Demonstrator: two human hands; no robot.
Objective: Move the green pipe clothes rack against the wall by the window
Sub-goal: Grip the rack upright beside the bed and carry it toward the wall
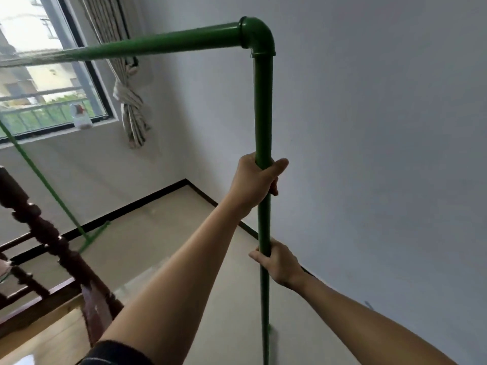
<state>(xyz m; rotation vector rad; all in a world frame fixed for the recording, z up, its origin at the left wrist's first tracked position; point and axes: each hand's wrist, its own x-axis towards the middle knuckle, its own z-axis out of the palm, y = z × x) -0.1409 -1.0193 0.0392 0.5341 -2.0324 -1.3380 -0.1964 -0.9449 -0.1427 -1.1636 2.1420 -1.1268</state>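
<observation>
Black sleeve cuff (116, 353) at bottom edge, on left arm. Left hand (257, 181) wrapped tight around near upright of green plastic pipe clothes rack (263, 106), thumb across front. Right hand (279, 262) clamped on same upright lower down, fingers curled behind pipe. Elbow joint (257, 35) links upright to top bar running left across window (39, 83). Far leg (47, 191) stands near wall below window. Near upright close to white right-hand wall (382, 154). Knotted striped curtain (130, 106) beside window; dark wooden stair railing (47, 238) at left.
</observation>
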